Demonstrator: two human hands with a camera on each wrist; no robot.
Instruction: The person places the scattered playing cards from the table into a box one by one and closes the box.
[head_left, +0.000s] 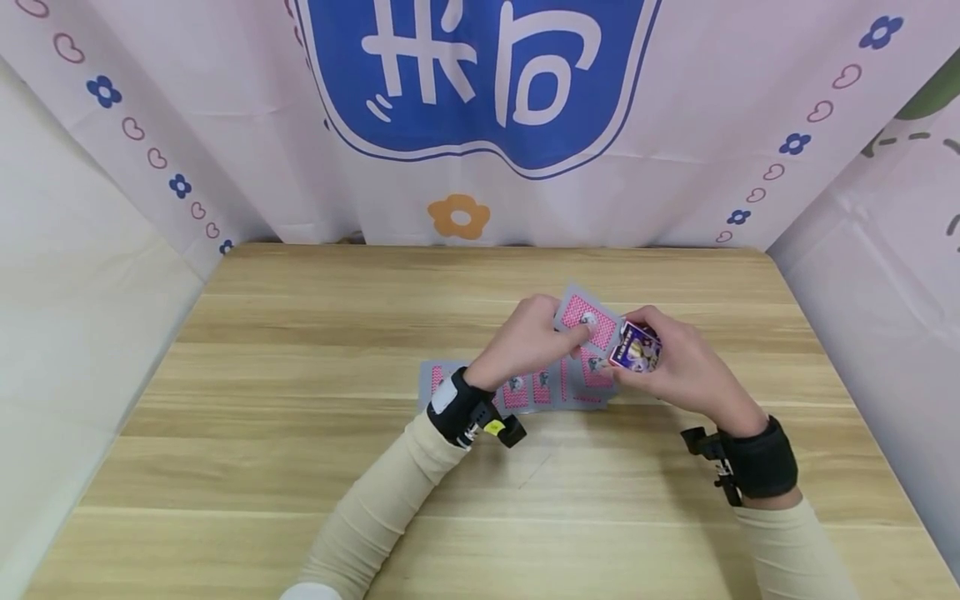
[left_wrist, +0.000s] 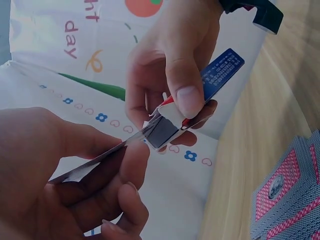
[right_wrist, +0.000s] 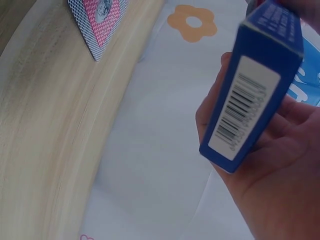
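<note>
My left hand (head_left: pixel 528 340) pinches a playing card (head_left: pixel 588 315) with a pink-patterned back and pale border; whether it is a single card, I cannot tell. Nearly edge-on in the left wrist view, the card reaches the mouth of a small blue card box (left_wrist: pixel 222 72). A white flap (left_wrist: pixel 171 114) stands by the box's dark opening. My right hand (head_left: pixel 686 362) grips this box, its thumb along one side. A barcode label (right_wrist: pixel 237 107) shows on the box in the right wrist view. Below the hands, several playing cards (head_left: pixel 516 393) lie overlapping in a row, backs up, partly hidden by my left wrist.
A light wooden table (head_left: pixel 300 467) spreads under both arms. Behind it hangs a white printed cloth (head_left: pixel 262 167) with a blue emblem, and pale cloth walls (head_left: pixel 82 275) stand at both sides. Each wrist wears a black strap (head_left: pixel 761 458) with a small camera.
</note>
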